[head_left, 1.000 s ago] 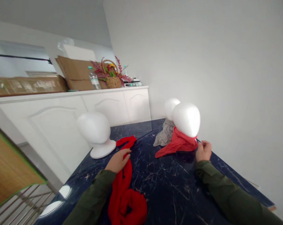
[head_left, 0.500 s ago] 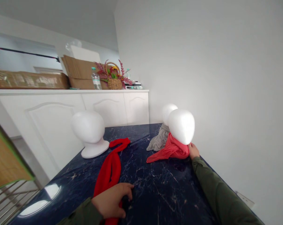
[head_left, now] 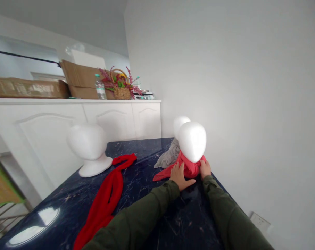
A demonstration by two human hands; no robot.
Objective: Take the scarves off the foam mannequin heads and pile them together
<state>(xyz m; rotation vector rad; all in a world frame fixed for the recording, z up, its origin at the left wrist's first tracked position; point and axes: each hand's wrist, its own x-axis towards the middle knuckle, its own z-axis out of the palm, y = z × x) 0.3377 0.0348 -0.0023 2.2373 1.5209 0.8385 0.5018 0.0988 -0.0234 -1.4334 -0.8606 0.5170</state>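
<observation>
A coral scarf [head_left: 188, 169] is wrapped around the base of a smooth white mannequin head [head_left: 192, 139] on the right of the table. My left hand [head_left: 180, 177] rests against the scarf's front left, thumb and fingers spread apart. At the right side of the same scarf, my right hand [head_left: 205, 169] grips its edge, some fingertips hidden. Just behind stands a second white mannequin head [head_left: 180, 124] with a grey scarf [head_left: 169, 157] draped at its base. A long red knitted scarf [head_left: 112, 191] lies loosely folded on the table, left of my forearms.
A bare white mannequin head [head_left: 88, 144] stands on the left of the dark blue marbled table [head_left: 144, 173]. White cabinets [head_left: 110, 121] carry cardboard boxes, a water bottle [head_left: 100, 87] and a flower basket [head_left: 122, 93]. The wall [head_left: 240, 104] borders the table's right side.
My left hand has moved from above the red scarf forward and right onto the coral scarf. My right hand stays at the coral scarf's right side. The view has turned slightly right.
</observation>
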